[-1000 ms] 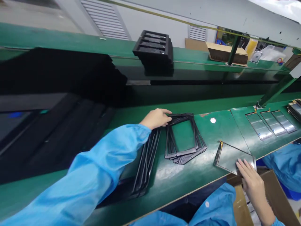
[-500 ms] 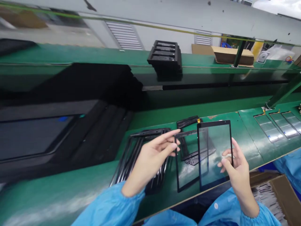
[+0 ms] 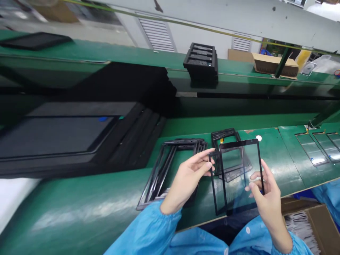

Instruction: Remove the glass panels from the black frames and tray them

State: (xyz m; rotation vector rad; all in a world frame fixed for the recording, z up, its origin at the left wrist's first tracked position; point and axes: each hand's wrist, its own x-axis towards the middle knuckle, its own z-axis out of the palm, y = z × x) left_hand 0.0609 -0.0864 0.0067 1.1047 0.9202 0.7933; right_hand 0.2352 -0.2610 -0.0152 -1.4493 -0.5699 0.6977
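Note:
My left hand (image 3: 186,180) pinches the top left corner of a thin black frame (image 3: 215,198) held upright above the green bench. My right hand (image 3: 265,194) grips the right edge of a clear glass panel with a black border (image 3: 239,166), held just in front of that frame so the two overlap. Both are lifted off the bench (image 3: 87,209). Behind them lies a small pile of black frames (image 3: 225,136), and a longer fanned row of black frames (image 3: 164,170) lies to the left of my left hand.
Big black trays (image 3: 66,138) fill the left of the bench. A stack of black trays (image 3: 202,62) and a cardboard box (image 3: 273,65) stand on the upper shelf. Several glass panels (image 3: 312,148) lie at the right. An open carton (image 3: 308,223) sits below the bench edge.
A second ago my left hand reached into the frame pile and my right lay on the glass panel on the bench. Both were lifted, and frame and panel now overlap more closely.

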